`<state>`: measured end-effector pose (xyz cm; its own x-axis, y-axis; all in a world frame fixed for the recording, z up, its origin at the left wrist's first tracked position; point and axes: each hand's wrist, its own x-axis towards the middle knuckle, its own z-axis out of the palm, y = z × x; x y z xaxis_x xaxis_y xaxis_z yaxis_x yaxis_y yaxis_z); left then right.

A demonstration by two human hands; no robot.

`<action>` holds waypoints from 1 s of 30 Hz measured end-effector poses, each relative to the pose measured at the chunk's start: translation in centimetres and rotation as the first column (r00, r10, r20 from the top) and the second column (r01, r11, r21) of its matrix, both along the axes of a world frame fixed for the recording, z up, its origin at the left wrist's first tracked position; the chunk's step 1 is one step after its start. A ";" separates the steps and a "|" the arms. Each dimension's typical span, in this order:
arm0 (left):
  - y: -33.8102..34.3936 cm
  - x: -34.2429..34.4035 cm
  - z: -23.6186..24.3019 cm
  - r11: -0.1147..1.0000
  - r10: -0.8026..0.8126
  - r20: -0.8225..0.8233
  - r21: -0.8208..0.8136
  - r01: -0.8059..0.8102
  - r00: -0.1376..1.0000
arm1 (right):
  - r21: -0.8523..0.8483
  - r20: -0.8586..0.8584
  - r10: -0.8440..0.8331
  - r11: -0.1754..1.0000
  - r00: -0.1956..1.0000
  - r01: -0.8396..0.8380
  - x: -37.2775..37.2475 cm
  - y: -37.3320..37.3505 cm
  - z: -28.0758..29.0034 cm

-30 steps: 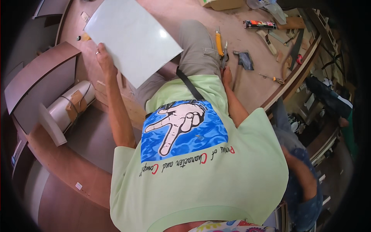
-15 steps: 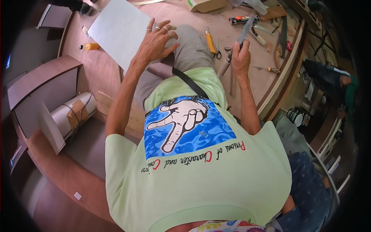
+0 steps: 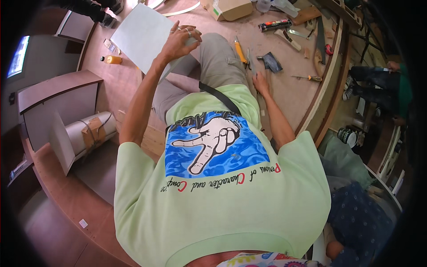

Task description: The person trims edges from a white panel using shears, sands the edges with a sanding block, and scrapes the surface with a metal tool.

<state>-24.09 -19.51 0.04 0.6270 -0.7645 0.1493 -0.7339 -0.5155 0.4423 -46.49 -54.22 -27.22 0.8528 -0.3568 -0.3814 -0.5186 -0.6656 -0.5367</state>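
My left hand (image 3: 180, 41) is open, fingers stretched, over the near right edge of a white flat panel (image 3: 140, 35) beside my knee. My right hand (image 3: 260, 83) is low over the plywood surface (image 3: 284, 104), its fingers drawn together. A narrow grey metal blade (image 3: 252, 64) reaches up to its fingertips; what they grip is mostly hidden. Just beyond that hand lies a hatchet-like tool with a broad dark head (image 3: 272, 62). To the left of the blade is a yellow-handled tool (image 3: 240, 50) beside my trouser leg.
A black-and-red tube (image 3: 274, 25), a saw (image 3: 320, 40), a screwdriver (image 3: 310, 78) and a red tape measure (image 3: 329, 49) lie to the right. A cardboard box (image 3: 229, 9) stands at the far side. A small orange bottle (image 3: 112, 59) lies at left. Other people's legs show at both sides.
My right hand has come down and to the left. The broad-bladed tool it held raised now lies on the plywood. My left hand stays by the panel, and the view has shifted slightly.
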 end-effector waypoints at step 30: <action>2.8 -1.3 1.7 0.988 0.111 0.167 0.084 -0.126 0.980 | -0.078 0.068 0.022 0.997 0.997 -0.017 0.3 2.9 2.9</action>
